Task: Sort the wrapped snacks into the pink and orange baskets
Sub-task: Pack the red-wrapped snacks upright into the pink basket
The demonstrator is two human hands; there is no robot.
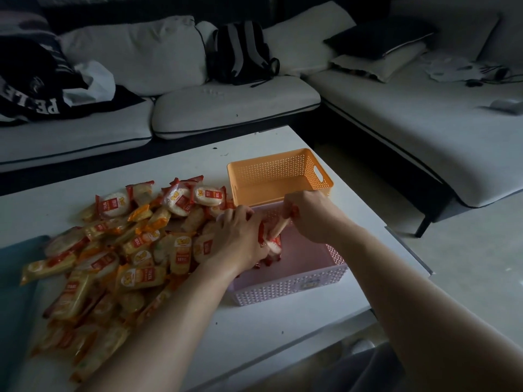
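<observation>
A big heap of wrapped snacks (pixel 119 250), in red and in orange-yellow wrappers, covers the left half of the white table (pixel 254 335). The pink basket (pixel 297 287) stands to the right of the heap, and the orange basket (pixel 278 172) sits just behind it with nothing visible inside. My left hand (pixel 237 236) is over the pink basket's left side, closed on red-wrapped snacks (pixel 273 244). My right hand (pixel 308 213) is above the pink basket's back edge, pinching a wrapped snack (pixel 283 224) by one end. Some red wrappers lie on the basket floor under my left hand.
A teal mat (pixel 14 292) lies at the table's left edge. Behind the table is a white sofa (pixel 235 108) with a black backpack (pixel 240 52) and dark clothing (pixel 34 89). The table's right edge drops to the floor (pixel 467 278).
</observation>
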